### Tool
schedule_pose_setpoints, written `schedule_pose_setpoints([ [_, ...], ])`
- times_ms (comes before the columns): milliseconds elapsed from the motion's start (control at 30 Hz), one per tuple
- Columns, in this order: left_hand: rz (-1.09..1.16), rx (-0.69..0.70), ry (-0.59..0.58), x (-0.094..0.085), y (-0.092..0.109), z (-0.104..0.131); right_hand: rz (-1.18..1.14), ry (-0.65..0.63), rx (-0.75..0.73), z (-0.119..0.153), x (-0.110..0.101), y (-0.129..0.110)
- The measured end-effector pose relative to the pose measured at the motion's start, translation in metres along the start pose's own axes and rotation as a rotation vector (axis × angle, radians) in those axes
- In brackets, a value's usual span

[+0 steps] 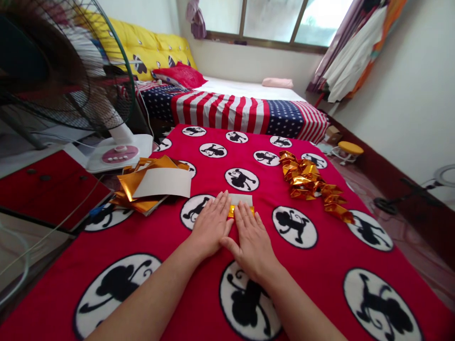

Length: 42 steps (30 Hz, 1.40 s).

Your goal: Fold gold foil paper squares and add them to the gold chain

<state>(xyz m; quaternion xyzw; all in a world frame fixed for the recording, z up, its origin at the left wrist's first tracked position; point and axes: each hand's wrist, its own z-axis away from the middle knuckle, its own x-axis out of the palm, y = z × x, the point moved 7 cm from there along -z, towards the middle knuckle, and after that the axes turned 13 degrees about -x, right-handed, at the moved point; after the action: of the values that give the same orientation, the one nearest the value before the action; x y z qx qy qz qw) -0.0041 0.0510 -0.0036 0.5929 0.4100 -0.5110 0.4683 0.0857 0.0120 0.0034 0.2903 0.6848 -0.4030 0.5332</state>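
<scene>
My left hand (213,222) and my right hand (251,239) lie flat side by side, fingers stretched forward and thumbs close together. Under their fingers is a small piece of gold foil paper (232,211), partly folded, with a pale strip of its back showing beyond the fingertips. Both hands press it against the red cloth (245,157) with black monkey figures in white circles. Left of them, a loose stack of gold foil sheets (130,185) has one sheet pale side up on top. To the right lies a pile of folded gold foil pieces (302,177).
At the left stands a fan (122,137) with a wire guard, beside a dark red panel (46,189). A bed with a striped and starred cover (227,111) is behind the cloth. On the floor at right are a yellow stool (350,148) and a cardboard box (333,135).
</scene>
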Motion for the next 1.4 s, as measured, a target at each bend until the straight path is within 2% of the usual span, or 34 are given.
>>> schedule_pose_setpoints([
  [133, 0.045, 0.019, 0.058, -0.002, -0.002, 0.002, 0.093, 0.008, 0.092, 0.011, -0.003, 0.018],
  [233, 0.074, 0.02, 0.034, -0.003, -0.002, 0.001, 0.129, 0.006, 0.102, 0.011, -0.001, 0.018],
  [300, 0.102, -0.002, 0.047, -0.011, -0.001, 0.0, 0.145, 0.019, 0.104, 0.011, 0.001, 0.016],
  [367, 0.147, -0.007, 0.107, -0.024, 0.006, 0.002, 0.163, 0.045, 0.097, 0.011, 0.003, 0.015],
  [433, 0.223, 0.126, 0.133, -0.035, 0.025, 0.007, 0.185, 0.065, 0.081, 0.011, 0.006, 0.015],
  [467, 0.273, 0.221, 0.093, -0.036, 0.037, 0.01, 0.194, 0.066, 0.071, 0.011, 0.008, 0.015],
  [533, 0.372, 0.38, -0.066, -0.032, 0.057, 0.016, 0.211, 0.051, 0.062, 0.011, 0.012, 0.016],
  [567, 0.405, 0.42, -0.139, -0.028, 0.064, 0.018, 0.215, 0.037, 0.057, 0.011, 0.013, 0.016],
  [633, 0.458, 0.419, -0.213, -0.021, 0.067, 0.017, 0.214, 0.02, 0.051, 0.012, 0.014, 0.016],
  [767, 0.5, 0.373, -0.219, -0.012, 0.061, 0.012, 0.209, 0.009, 0.058, 0.013, 0.008, 0.013],
  [900, 0.414, 0.302, -0.184, -0.006, 0.049, 0.01, 0.209, -0.014, 0.099, 0.012, 0.003, 0.013],
  [1067, 0.271, 0.185, -0.106, -0.002, 0.025, 0.008, 0.183, -0.002, 0.127, 0.013, 0.001, 0.014],
  [1267, 0.109, 0.019, 0.036, -0.005, -0.007, 0.003, 0.159, 0.022, 0.11, 0.012, 0.001, 0.015],
  [1400, 0.05, -0.078, 0.063, -0.002, -0.024, -0.002, 0.151, 0.016, 0.115, 0.011, 0.001, 0.015],
])
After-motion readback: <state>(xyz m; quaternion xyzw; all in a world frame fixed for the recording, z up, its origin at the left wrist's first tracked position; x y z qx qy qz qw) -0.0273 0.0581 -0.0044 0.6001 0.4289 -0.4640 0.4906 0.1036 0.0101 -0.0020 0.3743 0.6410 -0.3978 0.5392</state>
